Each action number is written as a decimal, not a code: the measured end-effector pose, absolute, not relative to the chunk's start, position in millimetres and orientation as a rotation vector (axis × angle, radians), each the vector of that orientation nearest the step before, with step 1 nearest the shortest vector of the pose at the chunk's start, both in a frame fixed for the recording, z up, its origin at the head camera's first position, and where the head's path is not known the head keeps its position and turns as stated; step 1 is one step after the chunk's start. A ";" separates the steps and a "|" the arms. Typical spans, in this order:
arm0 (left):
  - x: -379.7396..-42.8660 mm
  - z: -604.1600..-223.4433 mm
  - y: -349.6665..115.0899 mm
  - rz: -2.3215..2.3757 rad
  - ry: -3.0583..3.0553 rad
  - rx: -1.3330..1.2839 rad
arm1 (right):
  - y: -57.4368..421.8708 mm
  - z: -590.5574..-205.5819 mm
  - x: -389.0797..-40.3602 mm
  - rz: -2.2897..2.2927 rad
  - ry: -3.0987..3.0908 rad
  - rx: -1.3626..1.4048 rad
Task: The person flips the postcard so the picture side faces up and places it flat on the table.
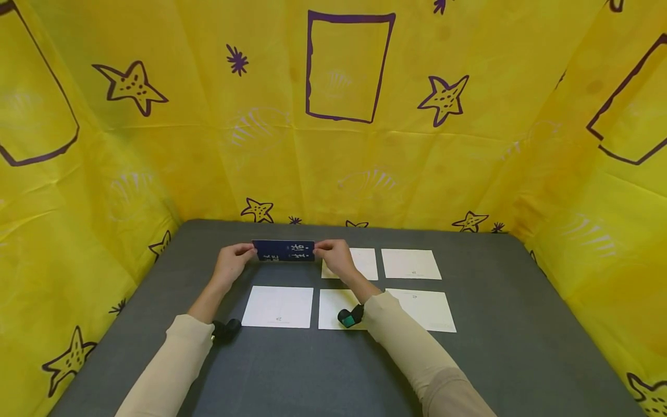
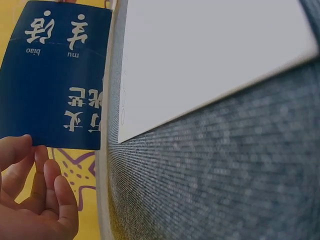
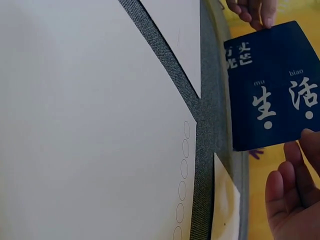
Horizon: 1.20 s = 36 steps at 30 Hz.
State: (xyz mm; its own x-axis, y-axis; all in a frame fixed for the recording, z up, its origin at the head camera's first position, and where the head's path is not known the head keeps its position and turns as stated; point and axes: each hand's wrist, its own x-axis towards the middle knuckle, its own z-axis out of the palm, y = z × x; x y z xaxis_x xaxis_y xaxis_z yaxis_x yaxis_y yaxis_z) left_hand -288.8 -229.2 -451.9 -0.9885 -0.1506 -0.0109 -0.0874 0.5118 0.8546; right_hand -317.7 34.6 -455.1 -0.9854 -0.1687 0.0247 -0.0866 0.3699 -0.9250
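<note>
A dark blue postcard with white printed characters is held up, tilted, over the back left of the table. My left hand pinches its left end between thumb and fingers. At the other end, the thumb and fingers of my right hand pinch the edge. In the left wrist view the blue face of the postcard shows large and small lettering, upside down there. The right wrist view shows both hands on opposite edges of the postcard. My right hand and forearm partly cover white cards below them.
Several white cards lie in two rows on the dark grey table. A front-row card lies nearest my left wrist, and a back-row card lies to the right. Yellow patterned cloth surrounds the table's back and sides.
</note>
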 end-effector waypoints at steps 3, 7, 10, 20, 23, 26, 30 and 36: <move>-288.8 -452.3 -228.6 -1.523 -2.662 0.230 | 34.5 -455.0 -317.5 -1.721 2.532 -0.218; -288.9 -452.8 -228.2 -1.543 -2.638 0.238 | 33.5 -454.3 -317.6 -1.749 2.520 -0.192; -288.6 -452.8 -228.2 -1.545 -2.626 0.230 | 32.7 -454.2 -317.8 -1.773 2.513 -0.194; -290.2 -453.8 -227.2 -1.523 -2.603 0.243 | 31.2 -454.2 -317.1 -1.791 2.523 -0.194; -290.6 -454.0 -225.9 -1.538 -2.590 0.266 | 30.9 -454.9 -316.8 -1.782 2.531 -0.181; -290.5 -453.6 -224.1 -1.564 -2.581 0.292 | 30.6 -456.1 -316.7 -1.782 2.522 -0.171; -290.5 -452.1 -222.0 -1.595 -2.554 0.312 | 30.5 -457.8 -315.9 -1.783 2.491 -0.139; -290.7 -450.0 -219.5 -1.616 -2.558 0.367 | 30.1 -457.2 -314.7 -1.767 2.471 -0.077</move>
